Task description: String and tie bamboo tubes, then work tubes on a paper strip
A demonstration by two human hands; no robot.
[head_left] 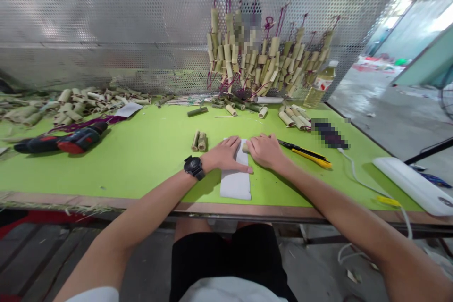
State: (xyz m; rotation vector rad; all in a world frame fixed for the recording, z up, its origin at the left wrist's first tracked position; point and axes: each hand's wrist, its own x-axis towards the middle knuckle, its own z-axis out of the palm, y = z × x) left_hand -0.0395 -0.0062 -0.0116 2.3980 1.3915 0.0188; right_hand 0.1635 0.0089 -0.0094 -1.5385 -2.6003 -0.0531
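Observation:
My left hand (226, 155) lies flat with fingers stretched out, pressing on a strip of white sheet (235, 183) on the green table (148, 160). A black watch sits on that wrist. My right hand (266, 150) is curled over a short bamboo piece (245, 147) at the top of the sheet and grips it. Two short bamboo pieces (198, 141) lie side by side just left of my left hand. A yellow and black utility knife (307, 154) lies just right of my right hand.
A bundle of strung bamboo pieces (262, 59) leans on the perforated metal wall. Loose bamboo pieces (293, 118) and a bottle (320, 85) stand at the back right. A pile of bamboo pieces (81, 101) and a red-black drill (60, 141) lie left. White device (412, 184) with cable at right edge.

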